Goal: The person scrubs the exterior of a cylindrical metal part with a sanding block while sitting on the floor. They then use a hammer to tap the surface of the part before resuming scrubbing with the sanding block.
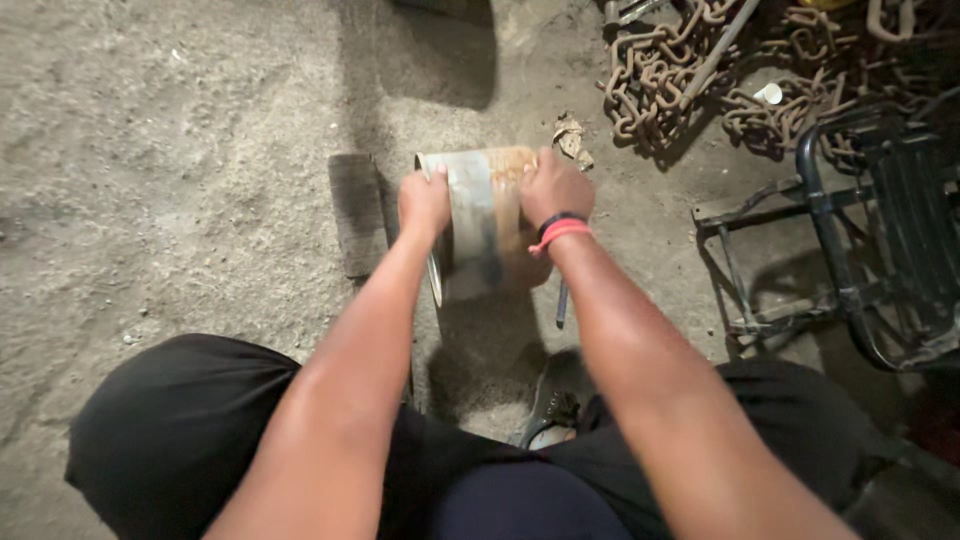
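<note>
On the dirt floor (pixel 180 150): rusty metal can (pixel 483 225) lies tilted on its side; dented, not flattened
Left hand (pixel 424 203): clamped on the can's rim
Right hand (pixel 555 187): pressed on its far side
Beside: wooden block (pixel 357 212); chains (pixel 680 70)

The sheet (pixel 478 225) stands on the ground (pixel 180 150) before the knees, the left hand (pixel 424 203) on its left edge and the right hand (pixel 555 187) on its right. A block (pixel 356 213) lies just left of it. Chains (pixel 700 70) are heaped behind, to the right. A frame (pixel 870 240) stands well to the right.
</note>
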